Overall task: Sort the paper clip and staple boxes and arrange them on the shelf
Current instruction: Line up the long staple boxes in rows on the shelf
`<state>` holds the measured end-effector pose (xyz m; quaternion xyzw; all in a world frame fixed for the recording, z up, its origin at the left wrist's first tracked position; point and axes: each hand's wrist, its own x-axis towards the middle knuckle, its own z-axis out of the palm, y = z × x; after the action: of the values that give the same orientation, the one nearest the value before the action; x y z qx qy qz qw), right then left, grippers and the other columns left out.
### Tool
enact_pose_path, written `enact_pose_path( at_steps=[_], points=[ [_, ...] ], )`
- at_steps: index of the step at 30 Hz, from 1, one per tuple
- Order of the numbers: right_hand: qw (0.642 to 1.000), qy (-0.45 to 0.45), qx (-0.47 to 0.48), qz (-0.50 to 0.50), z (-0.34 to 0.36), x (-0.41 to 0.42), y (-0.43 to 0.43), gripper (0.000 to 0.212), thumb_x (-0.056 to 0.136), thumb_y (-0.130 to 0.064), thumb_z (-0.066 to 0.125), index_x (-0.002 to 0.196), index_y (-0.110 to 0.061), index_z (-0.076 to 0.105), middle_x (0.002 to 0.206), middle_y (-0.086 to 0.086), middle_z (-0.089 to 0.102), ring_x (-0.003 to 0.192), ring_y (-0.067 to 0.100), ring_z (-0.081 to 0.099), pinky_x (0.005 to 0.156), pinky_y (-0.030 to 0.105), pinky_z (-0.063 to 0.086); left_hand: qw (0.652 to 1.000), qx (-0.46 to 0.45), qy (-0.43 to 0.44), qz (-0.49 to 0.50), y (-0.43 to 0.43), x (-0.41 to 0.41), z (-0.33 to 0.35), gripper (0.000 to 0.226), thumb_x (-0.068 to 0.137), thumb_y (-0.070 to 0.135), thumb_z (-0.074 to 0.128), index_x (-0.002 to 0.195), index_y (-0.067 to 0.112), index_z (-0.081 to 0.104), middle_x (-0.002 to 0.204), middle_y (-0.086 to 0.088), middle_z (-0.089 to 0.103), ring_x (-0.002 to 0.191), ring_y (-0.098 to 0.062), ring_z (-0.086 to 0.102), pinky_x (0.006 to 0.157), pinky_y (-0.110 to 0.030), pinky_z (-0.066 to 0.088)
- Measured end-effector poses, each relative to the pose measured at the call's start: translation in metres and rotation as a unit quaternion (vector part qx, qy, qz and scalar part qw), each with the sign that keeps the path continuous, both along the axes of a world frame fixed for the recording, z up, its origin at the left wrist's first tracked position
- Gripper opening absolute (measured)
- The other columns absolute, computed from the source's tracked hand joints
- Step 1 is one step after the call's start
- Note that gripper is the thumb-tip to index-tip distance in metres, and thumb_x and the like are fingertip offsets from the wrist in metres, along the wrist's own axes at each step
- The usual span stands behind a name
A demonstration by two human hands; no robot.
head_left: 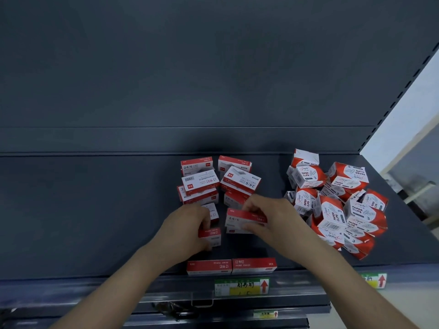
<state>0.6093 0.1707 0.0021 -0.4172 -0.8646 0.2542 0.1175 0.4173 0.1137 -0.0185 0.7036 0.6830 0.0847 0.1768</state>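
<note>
left hand (187, 227) grips small staple box (211, 236) | right hand (273, 217) pinches staple box (244, 222) between fingers | shelf (95, 210)

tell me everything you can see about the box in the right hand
The staple box is a flat cardboard carton, red along the top and white below, printed "24/6". It lies roughly level just above the dark shelf, pinched at its right end by the right hand, in front of the loose staple boxes.

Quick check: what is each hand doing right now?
Left hand: closed on a staple box.
Right hand: closed on another staple box.
</note>
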Motion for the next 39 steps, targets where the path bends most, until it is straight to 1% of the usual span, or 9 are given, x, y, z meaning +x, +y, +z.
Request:
enact_pose_path(
  at_steps=[5, 8, 12, 15, 19, 23, 28, 34, 39],
  points=[
    [0.999, -0.017, -0.031, 0.035, -0.003, 0.014, -0.016, 0.017, 0.085, -0.035, 0.063, 0.102, -0.030, 0.061, 0.100, -0.014, 0.067, 0.087, 0.001, 0.062, 0.076, 0.018, 0.052, 0.998, 0.012, -0.061, 0.008, -0.010, -0.002, 0.010, 0.016, 0.079, 0.029, 0.071, 0.095, 0.026, 0.067, 0.082, 0.018, 0.056, 0.076, 0.000, 0.053, 0.068, -0.009, 0.043],
    [0.997, -0.034, -0.036, 0.065, -0.013, 0.016, -0.019, 0.016, 0.088, -0.035, 0.059, 0.103, -0.030, 0.063, 0.099, -0.013, 0.068, 0.083, 0.000, 0.062, 0.076, 0.018, 0.050, 0.997, 0.022, -0.070, -0.010, -0.020, 0.003, 0.014, 0.016, 0.085, 0.032, 0.063, 0.100, 0.030, 0.069, 0.093, 0.019, 0.065, 0.083, 0.001, 0.058, 0.080, -0.015, 0.049],
    [0.994, -0.048, -0.051, 0.089, -0.018, 0.020, -0.021, 0.019, 0.092, -0.037, 0.052, 0.104, -0.027, 0.063, 0.082, -0.022, 0.058, 0.067, -0.008, 0.054, 0.061, 0.006, 0.035, 0.995, -0.034, -0.082, -0.049, -0.030, 0.007, 0.011, 0.021, 0.089, 0.039, 0.056, 0.103, 0.031, 0.068, 0.099, 0.017, 0.069, 0.087, 0.002, 0.060, 0.083, -0.016, 0.049],
    [0.995, -0.039, -0.057, 0.075, -0.014, 0.018, -0.021, 0.024, 0.092, -0.040, 0.050, 0.109, -0.029, 0.063, 0.094, -0.019, 0.064, 0.079, -0.007, 0.058, 0.068, 0.010, 0.043, 0.994, -0.006, -0.107, 0.009, -0.028, 0.000, 0.010, 0.022, 0.087, 0.043, 0.056, 0.100, 0.030, 0.069, 0.097, 0.018, 0.069, 0.085, 0.003, 0.061, 0.080, -0.016, 0.050],
    [0.997, -0.053, 0.060, 0.010, -0.004, 0.005, -0.009, 0.034, 0.093, -0.033, 0.053, 0.126, -0.026, 0.054, 0.124, -0.009, 0.059, 0.113, 0.007, 0.053, 0.096, 0.021, 0.044, 0.972, 0.142, -0.027, 0.186, -0.014, -0.018, -0.004, 0.032, 0.078, 0.051, 0.064, 0.096, 0.024, 0.068, 0.096, 0.010, 0.069, 0.086, -0.006, 0.061, 0.074, -0.022, 0.049],
    [0.985, -0.145, 0.088, 0.036, -0.001, -0.008, 0.000, 0.041, 0.095, -0.035, 0.047, 0.134, -0.027, 0.042, 0.135, -0.010, 0.046, 0.124, 0.008, 0.040, 0.099, 0.021, 0.036, 0.971, 0.102, 0.000, 0.215, -0.006, -0.020, -0.026, 0.054, 0.064, 0.062, 0.069, 0.102, 0.024, 0.062, 0.098, 0.008, 0.061, 0.091, -0.006, 0.049, 0.071, -0.020, 0.038],
    [0.978, -0.166, 0.117, 0.058, -0.005, -0.013, 0.002, 0.038, 0.095, -0.032, 0.046, 0.133, -0.024, 0.045, 0.135, -0.008, 0.044, 0.123, 0.010, 0.038, 0.097, 0.020, 0.034, 0.967, 0.106, -0.061, 0.225, -0.001, -0.021, -0.042, 0.066, 0.061, 0.054, 0.077, 0.114, 0.019, 0.061, 0.108, 0.002, 0.057, 0.105, -0.014, 0.049, 0.089, -0.025, 0.040],
    [0.980, -0.156, 0.105, 0.063, -0.007, -0.015, 0.000, 0.024, 0.094, -0.027, 0.049, 0.117, -0.019, 0.048, 0.124, -0.003, 0.052, 0.112, 0.014, 0.046, 0.092, 0.024, 0.037, 0.971, 0.080, -0.105, 0.200, -0.010, -0.030, -0.033, 0.039, 0.066, 0.055, 0.072, 0.087, 0.022, 0.065, 0.092, 0.010, 0.059, 0.093, -0.009, 0.054, 0.078, -0.023, 0.043],
    [0.991, -0.114, 0.028, 0.067, -0.006, -0.002, -0.004, 0.019, 0.091, -0.035, 0.054, 0.110, -0.030, 0.052, 0.111, -0.011, 0.062, 0.099, 0.008, 0.057, 0.087, 0.026, 0.047, 0.951, -0.089, -0.255, 0.152, -0.017, -0.039, -0.006, 0.049, 0.057, 0.070, 0.056, 0.067, 0.025, 0.070, 0.084, 0.005, 0.066, 0.082, -0.008, 0.062, 0.077, -0.025, 0.048]
  ],
)
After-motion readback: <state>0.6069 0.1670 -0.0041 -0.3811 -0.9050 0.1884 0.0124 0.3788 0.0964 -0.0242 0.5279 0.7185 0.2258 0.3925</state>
